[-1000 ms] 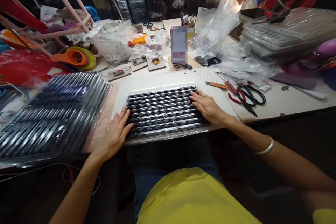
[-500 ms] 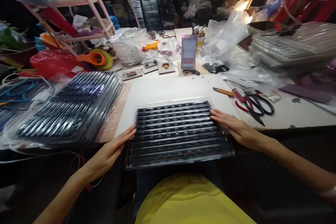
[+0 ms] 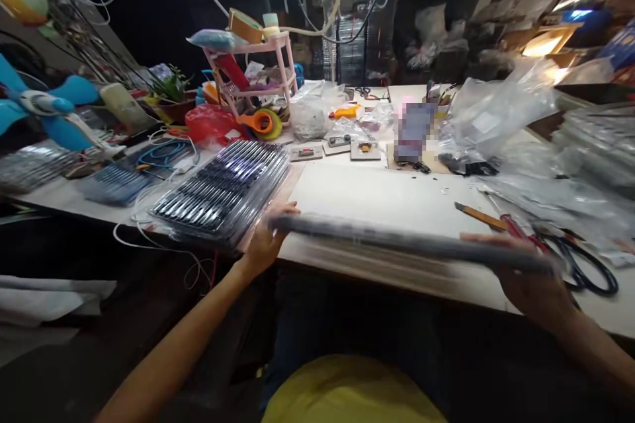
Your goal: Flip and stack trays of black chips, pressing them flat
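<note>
In the head view, a dark tray is held just above the front edge of the surface, turned so that it shows nearly edge-on as a blurred bar, its right end lower in view than its left. The left hand has its fingers closed on the left end, the tips showing above it. The right hand has the other end between its fingers and palm, though blur hides how tightly they close. Behind the tray lies a white board. Beside the left hand, a stack of ribbed dark trays sits on the surface, with a tape dispenser and a red bag behind it. Near the right hand lie a cutter, a red-handled screwdriver and black-handled scissors, the last partly covered by the tray's end. Past the board, three small plates lie in a row, and clear bags are heaped at the back right. A blue fan stands far left.
</note>
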### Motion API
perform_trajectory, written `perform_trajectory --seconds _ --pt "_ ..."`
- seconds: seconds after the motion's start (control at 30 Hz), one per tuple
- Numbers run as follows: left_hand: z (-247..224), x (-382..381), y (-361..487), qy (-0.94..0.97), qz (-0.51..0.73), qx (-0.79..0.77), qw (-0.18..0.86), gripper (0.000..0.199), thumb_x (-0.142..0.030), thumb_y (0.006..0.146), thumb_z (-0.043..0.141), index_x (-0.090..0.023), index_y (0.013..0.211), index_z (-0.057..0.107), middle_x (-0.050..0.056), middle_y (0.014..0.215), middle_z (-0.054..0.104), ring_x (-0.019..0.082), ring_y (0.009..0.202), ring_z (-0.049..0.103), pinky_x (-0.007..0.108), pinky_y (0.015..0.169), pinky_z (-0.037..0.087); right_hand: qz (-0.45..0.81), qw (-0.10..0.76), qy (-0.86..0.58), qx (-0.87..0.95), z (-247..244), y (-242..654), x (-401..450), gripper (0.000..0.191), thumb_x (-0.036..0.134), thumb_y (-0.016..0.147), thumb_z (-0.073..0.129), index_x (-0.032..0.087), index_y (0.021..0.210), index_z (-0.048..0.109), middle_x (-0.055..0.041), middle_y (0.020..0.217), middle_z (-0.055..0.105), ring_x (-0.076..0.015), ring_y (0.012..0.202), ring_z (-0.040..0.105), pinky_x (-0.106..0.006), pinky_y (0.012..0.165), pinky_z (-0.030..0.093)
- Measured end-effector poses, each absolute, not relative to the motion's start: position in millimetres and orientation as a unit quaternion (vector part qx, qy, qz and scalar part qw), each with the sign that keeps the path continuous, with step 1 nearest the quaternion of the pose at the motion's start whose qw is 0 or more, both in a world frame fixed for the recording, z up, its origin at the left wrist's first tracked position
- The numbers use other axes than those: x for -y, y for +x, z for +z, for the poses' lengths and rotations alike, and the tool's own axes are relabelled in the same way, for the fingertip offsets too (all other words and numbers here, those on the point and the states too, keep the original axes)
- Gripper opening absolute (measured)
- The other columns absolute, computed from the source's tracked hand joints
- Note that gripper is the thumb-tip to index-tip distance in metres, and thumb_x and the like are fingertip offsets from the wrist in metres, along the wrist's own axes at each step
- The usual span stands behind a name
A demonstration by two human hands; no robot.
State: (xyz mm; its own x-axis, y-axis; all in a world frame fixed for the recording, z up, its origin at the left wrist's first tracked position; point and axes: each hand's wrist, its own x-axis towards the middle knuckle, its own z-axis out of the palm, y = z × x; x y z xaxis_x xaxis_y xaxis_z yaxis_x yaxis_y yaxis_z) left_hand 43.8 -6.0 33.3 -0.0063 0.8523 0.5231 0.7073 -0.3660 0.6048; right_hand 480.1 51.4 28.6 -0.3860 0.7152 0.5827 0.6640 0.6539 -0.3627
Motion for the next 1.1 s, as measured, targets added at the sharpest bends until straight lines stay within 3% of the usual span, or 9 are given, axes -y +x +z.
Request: perform_trajectory --seconds 0.07,0.17,0.3,0.47,0.57,0.63,0.77,0.93,1.1 --pt "50.6 -23.9 48.2 0.657 0.445 -0.605 0.063 0.042 -0.052 0.093 0.03 -0.018 0.104 0.052 0.009 0.098 0.064 0.021 0.093 0.062 0.033 0.08 0.048 0.048 0.402 -0.501 0.764 44.7 464.5 -70.5 0.045 0.059 0.09 0.034 0.02 0.103 0.052 -0.0064 0.066 0.063 -0.0259 0.061 0.063 -0.039 0.059 0.051" --pt "59.6 -58.4 53.4 0.636 0.398 -0.66 0.044 0.041 -0.048 0.095 0.024 -0.017 0.094 0.051 0.007 0.083 0.062 0.019 0.077 0.061 0.032 0.069 0.046 0.11 0.354 -0.567 0.735 52.4 440.2 -93.5 0.046 0.059 0.092 0.026 0.019 0.099 0.047 0.0003 0.054 0.055 -0.0185 0.041 0.053 -0.03 0.043 0.044" --pt "44.4 -76.1 55.1 0.615 0.264 -0.741 0.049 0.039 -0.042 0.096 0.032 -0.015 0.083 0.056 0.005 0.072 0.061 0.02 0.072 0.061 0.034 0.069 0.046 0.197 0.206 -0.608 0.741 33.7 422.0 -116.5 0.053 0.057 0.094 0.016 0.018 0.081 0.05 -0.0022 0.054 0.056 -0.0165 0.042 0.054 -0.027 0.042 0.042" --pt "29.8 -80.2 56.3 0.612 0.096 -0.784 0.051 0.038 -0.044 0.092 0.043 -0.012 0.091 0.062 0.008 0.09 0.065 0.02 0.085 0.062 0.04 0.08 0.048 0.163 0.08 -0.606 0.774 18.3 421.7 -135.5 0.055 0.059 0.09 0.033 0.018 0.06 0.053 -0.0086 0.056 0.059 -0.0213 0.054 0.06 -0.031 0.054 0.045" --pt "30.7 -80.5 60.4 0.636 0.049 -0.77 0.018 0.046 -0.039 0.095 0.031 -0.007 0.095 0.065 0.023 0.105 0.063 0.033 0.107 0.057 0.05 0.09 0.04 0.095 0.044 -0.608 0.787 22.0 415.3 -132.6 0.05 0.054 0.09 0.037 0.012 0.081 0.063 -0.0185 0.075 0.065 -0.0327 0.075 0.063 -0.041 0.066 0.047" --pt "29.4 -81.1 68.9 0.66 0.041 -0.75 -0.01 0.049 -0.035 0.095 0.028 -0.003 0.115 0.058 0.028 0.128 0.05 0.039 0.125 0.041 0.056 0.099 0.029 0.05 0.043 -0.587 0.807 23.6 402.2 -126.3 0.048 0.042 0.095 0.03 0.006 0.108 0.059 -0.0273 0.103 0.062 -0.0389 0.099 0.058 -0.051 0.079 0.043" --pt "20.4 -87.5 102.2 0.738 0.017 -0.675 0.0 0.055 -0.044 0.095 0.025 -0.018 0.144 0.03 0.01 0.153 0.021 0.03 0.141 0.013 0.054 0.11 0.012 0.033 0.037 -0.466 0.883 18.0 359.5 -121.9 0.047 0.033 0.097 0.027 0.015 0.14 0.036 -0.0156 0.148 0.029 -0.0319 0.136 0.022 -0.051 0.106 0.022" --pt "18.1 -95.8 127.7 0.801 -0.002 -0.598 0.022 0.069 -0.061 0.09 0.023 -0.022 0.147 0.017 0.006 0.155 0.009 0.027 0.142 0.004 0.057 0.11 0.004 0.07 0.043 -0.377 0.923 10.2 322.5 -135.2 0.065 0.061 0.092 0.026 0.024 0.146 0.023 -0.0065 0.154 0.011 -0.0299 0.14 0.007 -0.057 0.109 0.009" --pt "12.4 -84.7 82.8 0.806 0.048 -0.589 0.038 0.067 -0.055 0.091 0.028 -0.014 0.144 0.028 0.012 0.153 0.019 0.026 0.141 0.014 0.05 0.113 0.012 0.086 0.104 -0.395 0.909 7.9 347.8 -130.1 0.06 0.054 0.093 0.037 0.02 0.142 0.035 -0.0112 0.151 0.021 -0.0294 0.14 0.011 -0.053 0.111 0.011"
